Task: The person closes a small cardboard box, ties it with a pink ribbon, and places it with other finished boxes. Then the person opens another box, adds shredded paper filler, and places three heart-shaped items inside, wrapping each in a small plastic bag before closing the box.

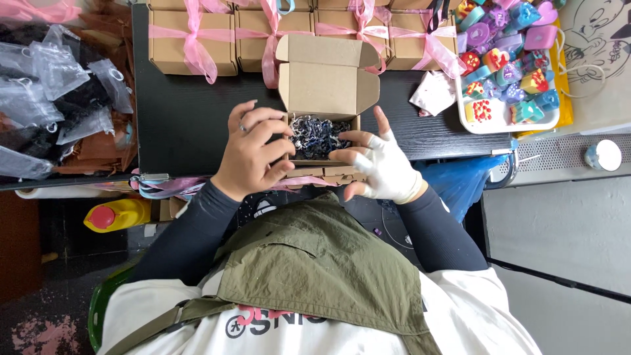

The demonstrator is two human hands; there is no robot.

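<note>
Now both hands, left (253, 152) and right (381, 167), press loosely curled fingers against the open box (323, 85) of dark shreds (317, 135).

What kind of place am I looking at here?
Likely a small gift-packing workstation: a row of brown cardboard boxes tied with pink ribbon, a white tray of colourful moulded pieces, and an open cardboard box with dark shredded filler between both hands.

A small gift-packing workshop: ribboned cardboard boxes (192, 41), a tray of colourful candles (506, 66), stacked plastic pouches (59, 85).
</note>
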